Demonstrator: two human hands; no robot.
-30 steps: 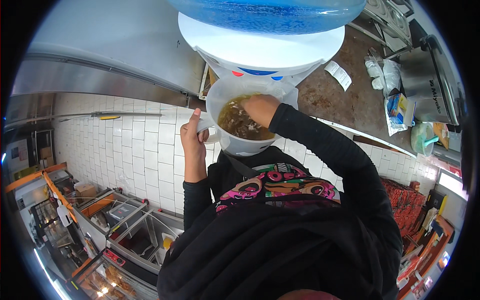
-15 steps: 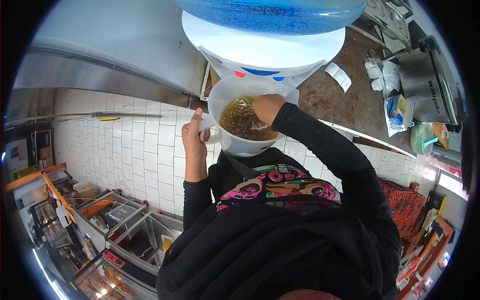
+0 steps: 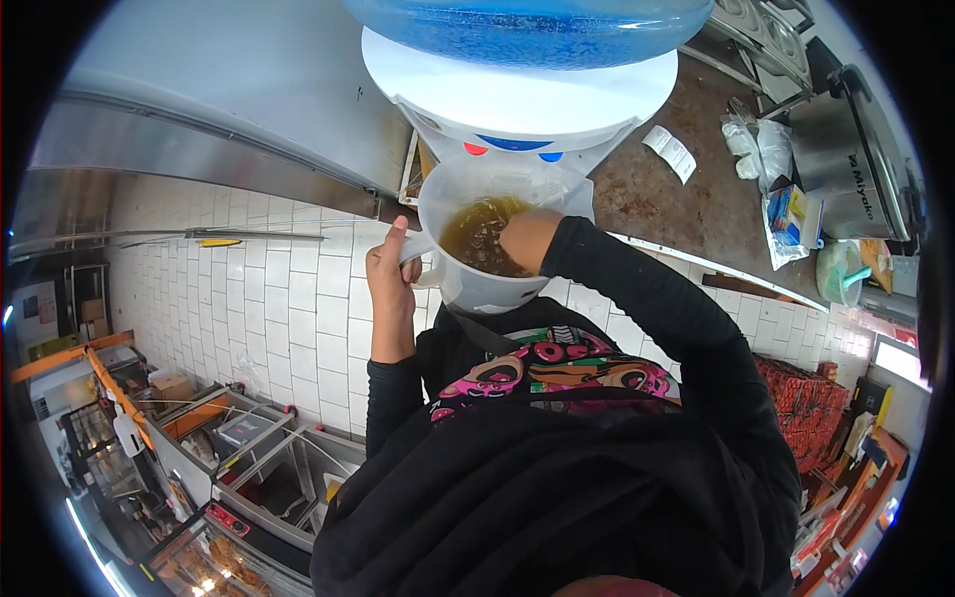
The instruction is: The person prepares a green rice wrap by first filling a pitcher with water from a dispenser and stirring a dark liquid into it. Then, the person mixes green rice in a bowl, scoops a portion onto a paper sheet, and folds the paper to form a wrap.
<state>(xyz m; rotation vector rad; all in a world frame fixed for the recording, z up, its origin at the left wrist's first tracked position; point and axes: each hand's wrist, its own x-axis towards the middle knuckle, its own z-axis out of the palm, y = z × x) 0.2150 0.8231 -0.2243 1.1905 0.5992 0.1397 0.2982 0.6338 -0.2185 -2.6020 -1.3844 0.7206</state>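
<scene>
This looks like a small food stall or shop kitchen. A white tiled floor (image 3: 259, 328) runs beside steel food trays (image 3: 269, 468) set in a counter, one of them holding fried food (lit from below, at the lower left). A water dispenser (image 3: 517, 99) with a blue bottle (image 3: 527, 25) stands by a worn brown counter (image 3: 696, 199), and stacked red packets (image 3: 806, 398) fill shelves at the right.

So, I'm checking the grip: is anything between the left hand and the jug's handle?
Nothing visible: the left hand is closed on the handle of the jug, thumb up. The right hand is inside it.
</scene>
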